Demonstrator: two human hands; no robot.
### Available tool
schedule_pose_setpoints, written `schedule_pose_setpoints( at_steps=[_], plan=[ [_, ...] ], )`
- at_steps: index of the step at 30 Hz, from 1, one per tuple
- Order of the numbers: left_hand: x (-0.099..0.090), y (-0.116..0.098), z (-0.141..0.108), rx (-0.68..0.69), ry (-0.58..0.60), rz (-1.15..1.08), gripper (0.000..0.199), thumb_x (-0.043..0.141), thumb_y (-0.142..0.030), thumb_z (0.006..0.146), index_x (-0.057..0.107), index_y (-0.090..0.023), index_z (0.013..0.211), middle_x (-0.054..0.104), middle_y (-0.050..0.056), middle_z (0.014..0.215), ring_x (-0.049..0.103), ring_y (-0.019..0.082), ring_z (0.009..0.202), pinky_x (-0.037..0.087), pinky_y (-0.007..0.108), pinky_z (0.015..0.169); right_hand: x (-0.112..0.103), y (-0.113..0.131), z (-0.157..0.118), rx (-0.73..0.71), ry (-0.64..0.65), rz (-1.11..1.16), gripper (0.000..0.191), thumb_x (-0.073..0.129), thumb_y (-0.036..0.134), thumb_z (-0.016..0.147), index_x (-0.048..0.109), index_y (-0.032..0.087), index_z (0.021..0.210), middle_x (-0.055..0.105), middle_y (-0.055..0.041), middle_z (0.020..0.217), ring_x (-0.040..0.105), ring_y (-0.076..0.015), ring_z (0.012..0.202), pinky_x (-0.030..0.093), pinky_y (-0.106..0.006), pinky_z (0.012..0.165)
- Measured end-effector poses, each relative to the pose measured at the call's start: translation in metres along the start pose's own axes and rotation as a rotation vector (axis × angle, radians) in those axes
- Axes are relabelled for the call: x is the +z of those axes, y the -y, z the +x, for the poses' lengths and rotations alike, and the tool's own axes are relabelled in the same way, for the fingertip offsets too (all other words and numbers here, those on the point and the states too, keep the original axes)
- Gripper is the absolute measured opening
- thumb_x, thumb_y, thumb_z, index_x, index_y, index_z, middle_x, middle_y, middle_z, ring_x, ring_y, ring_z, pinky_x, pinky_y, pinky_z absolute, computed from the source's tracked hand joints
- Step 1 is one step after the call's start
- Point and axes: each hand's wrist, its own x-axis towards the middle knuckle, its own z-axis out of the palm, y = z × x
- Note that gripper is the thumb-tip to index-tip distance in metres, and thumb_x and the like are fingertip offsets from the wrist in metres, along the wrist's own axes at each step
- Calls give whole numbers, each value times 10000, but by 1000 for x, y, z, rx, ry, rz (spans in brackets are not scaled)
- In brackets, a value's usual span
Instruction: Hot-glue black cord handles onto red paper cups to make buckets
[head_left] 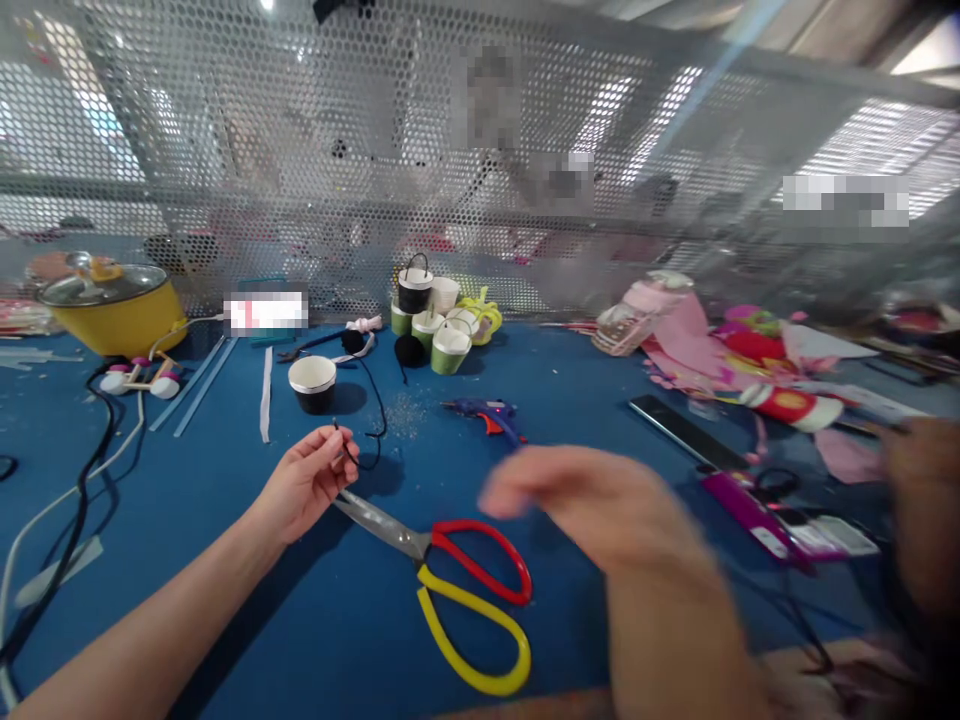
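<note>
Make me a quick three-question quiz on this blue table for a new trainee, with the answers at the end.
1. Which of the worker's hands holds the black cord?
2. True or false: both handle loops of the scissors are yellow.
3. What lies between the black cup and the phone?
a) yellow pot
b) blue glue gun
c) white strip

Key:
1. The left hand.
2. False; the scissors have one red loop and one yellow.
3. b
</note>
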Motion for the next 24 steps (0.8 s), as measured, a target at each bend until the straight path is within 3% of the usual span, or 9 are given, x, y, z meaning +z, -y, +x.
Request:
schedule_pose_setpoints(
  at_steps=[4,6,9,12,15,19,22,24],
  plan=[
    [2,-9,0,72,-31,21,98,696,-172,677,622,-119,715,617,10,633,560,71,563,476,166,551,50,-19,15,-79,278,-803,421,759,379,597,624,184,945,609,-73,916,550,-251,866,438,-376,738],
    [4,-15,1,113,-55,27,101,703,-157,664,627,-117,719,618,9,653,574,77,600,471,159,556,70,-32,21,-108,282,-1093,313,740,285,647,614,152,900,594,-90,904,538,-257,861,427,-380,729],
    [8,-22,3,153,-67,60,110,700,-169,665,639,-106,732,599,5,634,567,78,602,459,156,553,79,-45,28,-186,290,-1256,172,689,170,701,595,143,842,592,-91,899,544,-229,828,422,-353,723],
    [12,-25,5,119,-40,120,122,673,-197,697,651,-99,767,583,7,599,549,78,571,447,162,535,68,-46,39,-225,298,-1281,126,651,135,730,598,140,844,597,-99,899,550,-227,818,425,-352,708],
    [14,-27,7,47,14,197,141,656,-208,718,659,-98,807,575,6,594,531,75,545,429,163,506,52,-40,53,-196,197,-1177,131,630,146,749,615,128,878,608,-114,900,555,-244,853,425,-381,740],
    [18,-30,10,-43,123,189,164,651,-223,725,668,-97,827,547,-3,576,506,75,526,458,198,530,42,-31,66,-70,-12,-581,224,562,279,806,592,145,982,627,-84,847,591,-186,762,462,-332,669],
    [20,-31,13,-64,163,166,168,662,-230,713,669,-102,821,550,0,588,512,81,540,473,210,542,41,-30,68,49,35,-99,256,608,335,760,580,158,943,630,-36,755,588,-130,634,468,-274,575],
    [21,-29,16,-59,150,171,177,672,-242,704,669,-111,823,555,-2,591,516,80,540,466,200,529,42,-31,68,73,50,77,225,643,345,728,582,162,843,623,-11,699,566,-100,576,457,-247,548]
  ],
)
